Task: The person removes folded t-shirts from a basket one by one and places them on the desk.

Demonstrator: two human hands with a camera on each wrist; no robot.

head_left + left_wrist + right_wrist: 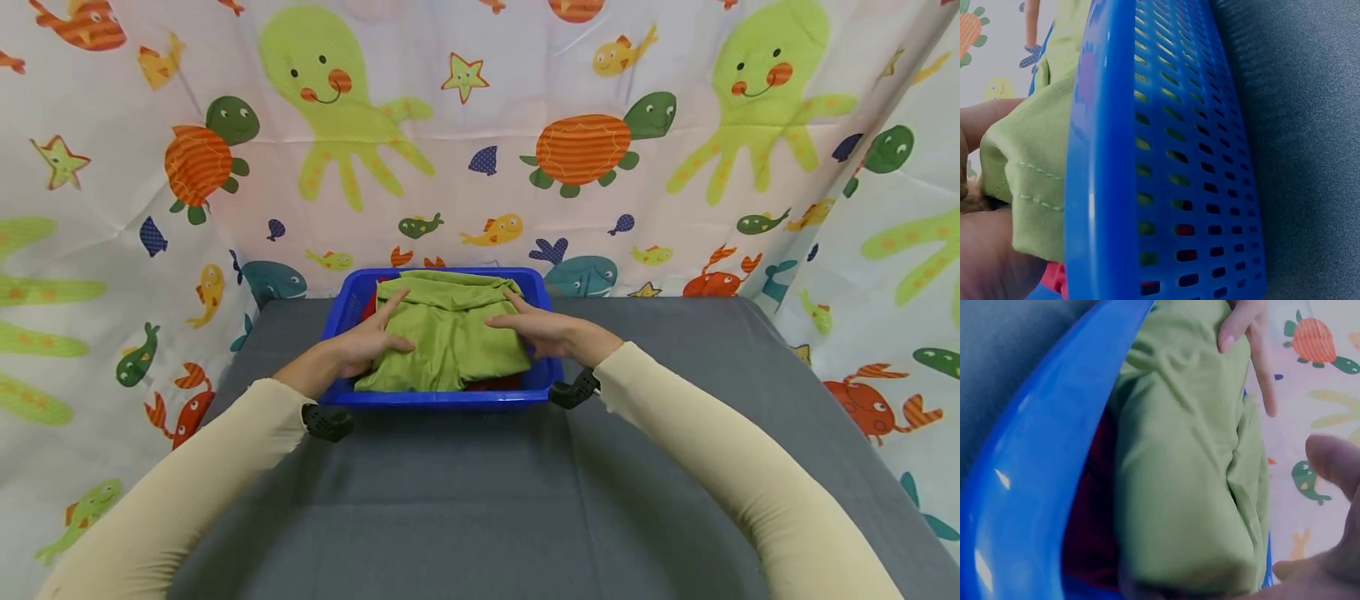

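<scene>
A blue plastic basket (442,401) with slotted walls sits at the back of the table. Inside it lies a green garment (442,333), shaped like shorts, with stitched hems showing in the left wrist view. Red fabric (498,383) peeks out from under it. My left hand (365,343) is at the garment's left side, index finger and thumb spread over the cloth. At the right side is my right hand (546,327), its fingers straight and apart near the garment's edge. The fingers reaching below the basket rim are partly hidden.
Grey cloth covers the table (465,500). A white curtain (487,192) printed with sea animals hangs close behind the basket and along both sides. A black strap device (327,422) is worn on the left wrist, another (574,389) on the right.
</scene>
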